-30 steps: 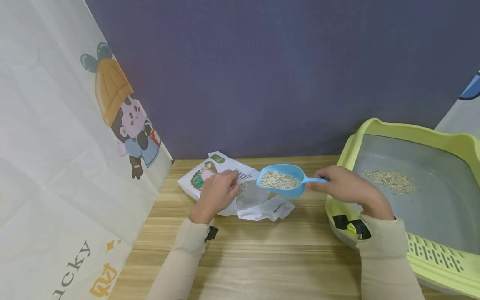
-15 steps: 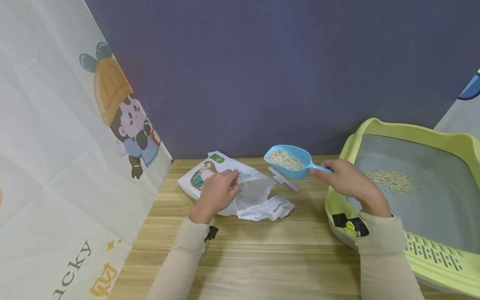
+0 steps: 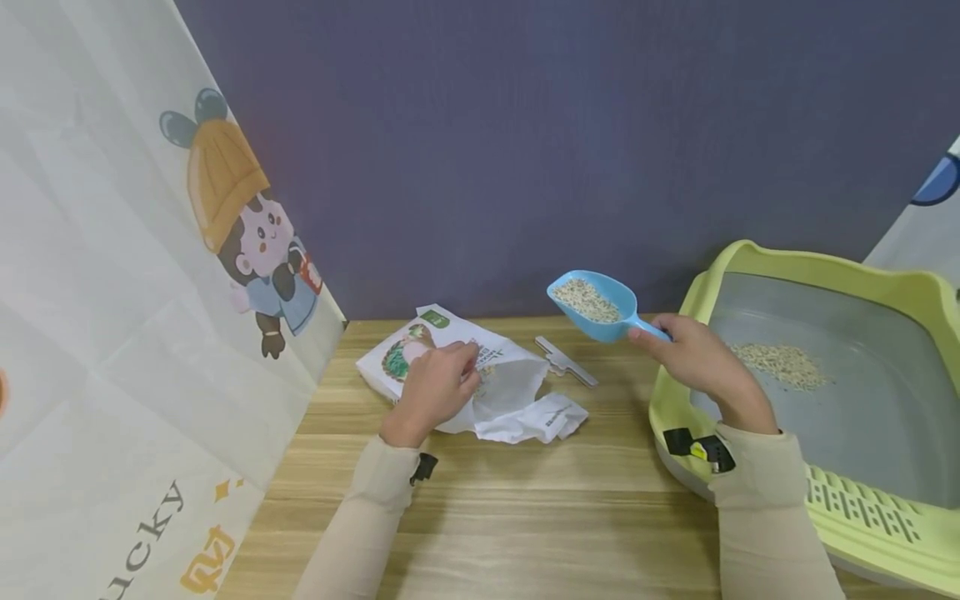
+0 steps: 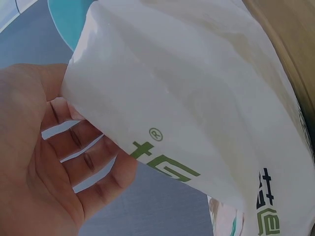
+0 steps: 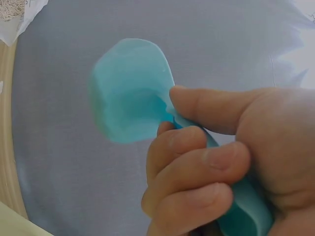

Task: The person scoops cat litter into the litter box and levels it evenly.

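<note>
Since the earlier frame, the blue scoop (image 3: 622, 305) has been raised and shifted away from the bag (image 3: 517, 390). Its handle (image 3: 651, 328) is gripped by the right hand (image 3: 703, 357), fingers curled round it; pellets (image 3: 587, 300) are carried in the scoop. The bag's edge is pinched by the left hand (image 3: 435, 383). Beside the bag, a clip (image 3: 566, 362) is laid on the table (image 3: 570, 517). Farther right, a pellet heap (image 3: 783, 365) is contained in the tray (image 3: 847, 262).

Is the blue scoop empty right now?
No, the head view shows pale pellets heaped inside the blue scoop.
</note>
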The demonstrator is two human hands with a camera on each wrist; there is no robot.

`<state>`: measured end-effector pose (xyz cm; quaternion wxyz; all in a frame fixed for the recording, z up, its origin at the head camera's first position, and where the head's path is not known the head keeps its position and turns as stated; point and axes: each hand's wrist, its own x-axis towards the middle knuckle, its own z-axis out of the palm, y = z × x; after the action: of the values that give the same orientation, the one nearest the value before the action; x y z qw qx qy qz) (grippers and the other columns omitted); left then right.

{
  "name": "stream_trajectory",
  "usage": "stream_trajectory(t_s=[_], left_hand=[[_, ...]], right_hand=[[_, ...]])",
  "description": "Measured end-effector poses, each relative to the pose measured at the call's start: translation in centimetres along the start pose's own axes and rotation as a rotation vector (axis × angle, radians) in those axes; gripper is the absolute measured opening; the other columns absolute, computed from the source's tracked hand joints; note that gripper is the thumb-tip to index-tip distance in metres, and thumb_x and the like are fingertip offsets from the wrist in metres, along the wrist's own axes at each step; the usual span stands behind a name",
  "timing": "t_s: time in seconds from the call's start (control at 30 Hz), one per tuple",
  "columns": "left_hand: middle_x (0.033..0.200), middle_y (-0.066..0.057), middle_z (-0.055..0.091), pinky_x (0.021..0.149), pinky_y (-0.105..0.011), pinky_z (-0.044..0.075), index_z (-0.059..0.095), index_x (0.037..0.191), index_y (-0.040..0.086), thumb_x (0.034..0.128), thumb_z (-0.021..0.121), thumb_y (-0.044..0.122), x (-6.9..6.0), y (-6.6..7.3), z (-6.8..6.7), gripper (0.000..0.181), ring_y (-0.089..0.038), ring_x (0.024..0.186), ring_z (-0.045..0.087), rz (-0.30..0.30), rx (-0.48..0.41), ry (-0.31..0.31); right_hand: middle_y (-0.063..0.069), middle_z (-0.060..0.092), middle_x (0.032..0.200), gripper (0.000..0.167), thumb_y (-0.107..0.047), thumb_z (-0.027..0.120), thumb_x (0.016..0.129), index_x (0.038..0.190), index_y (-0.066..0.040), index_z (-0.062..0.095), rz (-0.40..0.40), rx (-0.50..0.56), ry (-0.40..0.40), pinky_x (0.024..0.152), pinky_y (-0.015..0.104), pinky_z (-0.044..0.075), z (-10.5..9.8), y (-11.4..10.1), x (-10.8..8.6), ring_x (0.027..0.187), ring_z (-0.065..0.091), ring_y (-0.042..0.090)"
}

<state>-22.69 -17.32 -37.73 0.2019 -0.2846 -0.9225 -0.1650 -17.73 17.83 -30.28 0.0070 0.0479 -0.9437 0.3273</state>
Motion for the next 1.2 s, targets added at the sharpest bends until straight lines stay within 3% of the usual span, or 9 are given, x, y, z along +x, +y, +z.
stream_trajectory(t_s=[0.27, 0.6, 0.9, 1.2], left_hand=[[0.065, 0.005, 0.045, 0.048, -0.026, 0.029, 0.048, 0.074, 0.018, 0.0854, 0.063, 0.012, 0.1, -0.1, 0.3, 0.020, -0.010, 0.055, 0.041, 0.004, 0.000, 0.015], [0.064, 0.005, 0.043, 0.047, -0.026, 0.028, 0.045, 0.072, 0.019, 0.0848, 0.061, 0.013, -0.5, -0.5, 0.6, 0.022, -0.010, 0.054, 0.038, -0.010, -0.004, 0.017], [0.065, 0.006, 0.044, 0.047, -0.026, 0.029, 0.045, 0.073, 0.018, 0.0846, 0.064, 0.012, -1.1, -0.7, 0.5, 0.023, -0.010, 0.055, 0.039, -0.026, -0.008, 0.010], [0.065, 0.006, 0.043, 0.047, -0.026, 0.028, 0.045, 0.073, 0.019, 0.0847, 0.064, 0.013, -1.1, -0.9, 0.6, 0.023, -0.010, 0.055, 0.038, -0.040, -0.019, -0.001]], right_hand=[[0.004, 0.043, 0.078, 0.048, -0.046, 0.048, 0.105, 0.105, 0.001, 0.056, 0.033, 0.026, -0.003, 0.053, 0.030, 0.035, 0.0, 0.1, -0.4, 0.063, 0.040, 0.016], [0.006, 0.043, 0.078, 0.051, -0.051, 0.039, 0.107, 0.101, -0.002, 0.052, 0.040, -0.122, 0.011, 0.055, 0.033, 0.034, -2.8, 2.0, -1.7, 0.065, 0.039, 0.018], [0.002, 0.041, 0.069, 0.048, -0.048, 0.037, 0.108, 0.089, -0.004, 0.045, 0.075, -0.162, 0.063, 0.051, 0.033, 0.034, -6.5, 6.1, -2.3, 0.056, 0.038, 0.015], [-0.003, 0.039, 0.060, 0.054, -0.054, 0.031, 0.106, 0.074, -0.012, 0.042, 0.242, -0.144, 0.047, 0.053, 0.035, 0.036, -9.7, 11.8, -2.2, 0.053, 0.040, 0.015]])
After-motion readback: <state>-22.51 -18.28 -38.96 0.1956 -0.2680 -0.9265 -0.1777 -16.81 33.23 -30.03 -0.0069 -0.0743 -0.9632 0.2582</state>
